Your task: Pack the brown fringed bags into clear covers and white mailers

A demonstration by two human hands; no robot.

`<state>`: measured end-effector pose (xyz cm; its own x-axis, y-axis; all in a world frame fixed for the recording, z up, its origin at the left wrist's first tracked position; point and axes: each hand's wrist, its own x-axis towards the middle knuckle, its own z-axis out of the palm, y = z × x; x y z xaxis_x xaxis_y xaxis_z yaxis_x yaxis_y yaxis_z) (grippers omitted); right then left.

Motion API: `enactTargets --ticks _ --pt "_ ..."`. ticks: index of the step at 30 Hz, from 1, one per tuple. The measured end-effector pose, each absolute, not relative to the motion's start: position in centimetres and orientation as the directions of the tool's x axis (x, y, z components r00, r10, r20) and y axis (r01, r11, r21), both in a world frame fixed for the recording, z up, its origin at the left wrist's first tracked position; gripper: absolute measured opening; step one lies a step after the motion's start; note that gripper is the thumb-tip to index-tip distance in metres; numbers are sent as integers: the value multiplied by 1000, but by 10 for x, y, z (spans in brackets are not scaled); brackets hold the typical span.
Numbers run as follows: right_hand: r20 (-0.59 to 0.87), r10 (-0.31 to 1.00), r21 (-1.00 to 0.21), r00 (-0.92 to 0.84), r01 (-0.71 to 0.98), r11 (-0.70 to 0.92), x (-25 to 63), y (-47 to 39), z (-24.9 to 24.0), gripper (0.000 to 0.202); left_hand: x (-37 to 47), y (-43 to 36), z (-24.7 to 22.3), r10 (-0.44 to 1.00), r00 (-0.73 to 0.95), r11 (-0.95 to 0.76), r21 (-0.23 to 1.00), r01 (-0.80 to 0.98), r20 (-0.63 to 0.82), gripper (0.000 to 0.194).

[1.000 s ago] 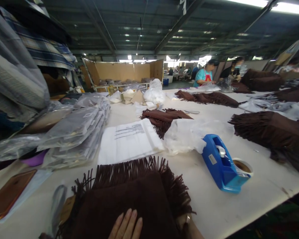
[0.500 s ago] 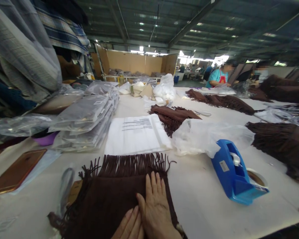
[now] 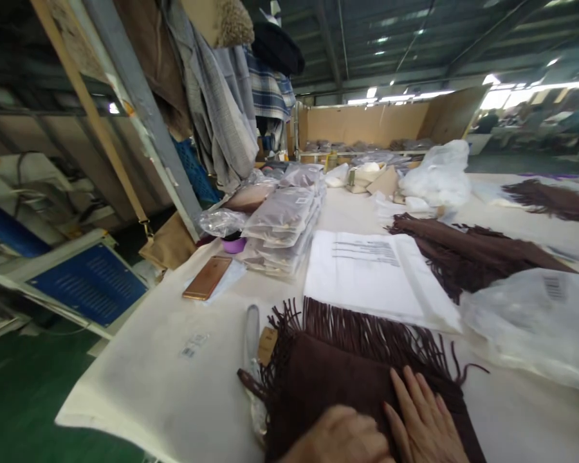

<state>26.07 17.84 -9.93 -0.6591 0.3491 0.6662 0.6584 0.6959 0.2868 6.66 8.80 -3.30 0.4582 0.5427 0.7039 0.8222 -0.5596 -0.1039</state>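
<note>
- Brown woven fabric: a folded fringed scarf (image 3: 347, 379) is lying at the near edge of the white table (image 3: 174, 379), its tassels pointing toward the stack of flat poly bags (image 3: 371, 276).
- Handling, as a judgement: the scarf is looking soft, light and limp; it is likely sagging if lifted by one corner, so the folded edges are offering the better hold, not the loose fringe.
- The right hand (image 3: 427, 421) is lying palm-down on the scarf, fingers straight and close together, gripping nothing.
- The left hand (image 3: 340, 437) is resting beside it on the cloth, knuckles up, fingers curled under; whether they are pinching fabric cannot be told.
- A phone (image 3: 207, 286) is lying well apart.
</note>
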Motion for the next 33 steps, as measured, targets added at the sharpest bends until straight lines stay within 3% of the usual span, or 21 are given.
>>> enactTargets --ticks 2,4,5,8,11,16,20,22,28,33 --pt "659 383 302 -647 694 654 258 176 -100 34 21 84 -6 732 273 -451 143 881 625 30" --pt "652 387 303 -652 692 655 257 174 -99 33 -27 83 9 896 104 -220 229 948 431 26" --pt "653 384 296 -653 686 664 257 173 -99 33 -47 84 12 942 101 -175 212 961 321 25" --pt "659 383 265 -647 677 687 257 173 -100 33 -87 89 8 973 142 -172 159 972 181 30" --pt "670 376 267 -640 680 682 257 173 -100 30 -95 98 4 971 221 -231 117 966 95 42" --pt "655 324 308 -682 633 710 256 173 -89 30 -92 107 17 942 333 -330 61 942 -36 37" --pt "643 289 337 -709 600 725 254 173 -83 30 -93 102 25 907 402 -407 -20 913 -125 57" --pt "650 307 326 -695 620 714 254 172 -84 29 -91 101 26 894 417 -432 -66 900 -160 55" --pt "642 416 244 -644 686 686 255 169 -95 29 -89 98 32 932 317 -346 -160 925 -177 21" --pt "631 464 186 -621 702 687 255 169 -97 28 -109 51 34 978 105 -150 -257 955 -183 23"
